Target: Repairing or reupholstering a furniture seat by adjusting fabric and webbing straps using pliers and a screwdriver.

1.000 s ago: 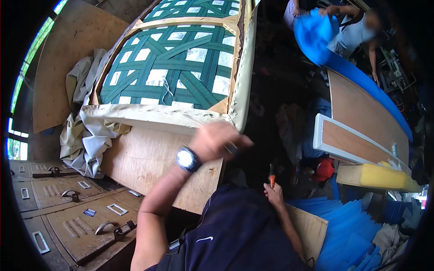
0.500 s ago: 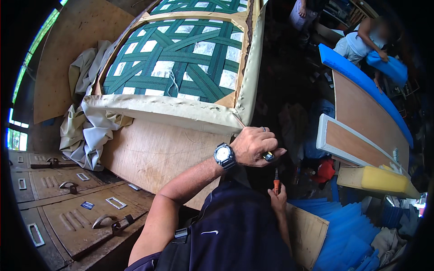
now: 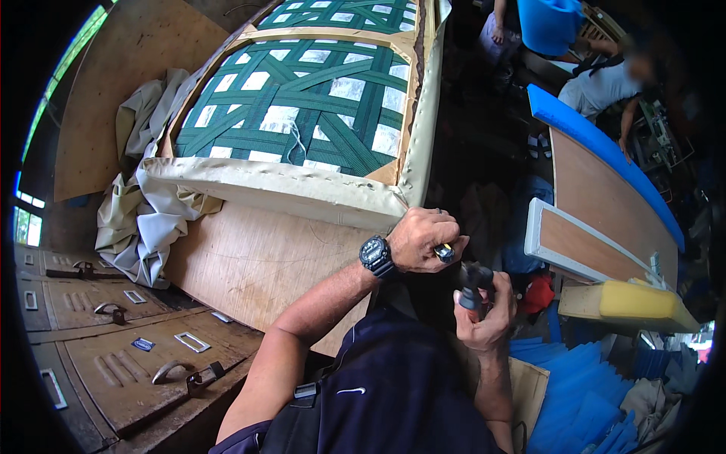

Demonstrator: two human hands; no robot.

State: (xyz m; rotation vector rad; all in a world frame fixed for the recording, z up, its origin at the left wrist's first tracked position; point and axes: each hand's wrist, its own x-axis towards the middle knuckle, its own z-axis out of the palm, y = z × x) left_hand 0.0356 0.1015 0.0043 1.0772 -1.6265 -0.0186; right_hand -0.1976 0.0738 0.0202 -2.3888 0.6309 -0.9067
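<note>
My left hand (image 3: 425, 240), with a watch on its wrist, is closed around a screwdriver (image 3: 444, 253). The black and yellow butt of the handle sticks out of the fist, and its thin shaft reaches the near right corner of an upholstered frame (image 3: 280, 193). Cream covering wraps the frame's edge, and green webbing (image 3: 333, 102) criss-crosses inside its wooden rails. Just right of the screwdriver butt, my right hand (image 3: 488, 321) is closed on an orange-handled tool (image 3: 475, 278). Its dark head is blurred, so its exact kind is unclear; it looks apart from the screwdriver.
A plywood panel (image 3: 249, 261) lies below the frame, with brown metal lockers (image 3: 128, 363) at left. Loose cream covering (image 3: 144, 219) hangs beside it. Boards with blue foam (image 3: 605, 151), a yellow foam block (image 3: 631, 306) and blue sheets (image 3: 575, 386) lie right. A co-worker (image 3: 605, 91) bends beyond.
My right hand has risen with the orange-handled tool toward the screwdriver butt. My left hand stays at the corner, its wrist slightly turned. The co-worker's blue piece now appears higher up, away from their hands.
</note>
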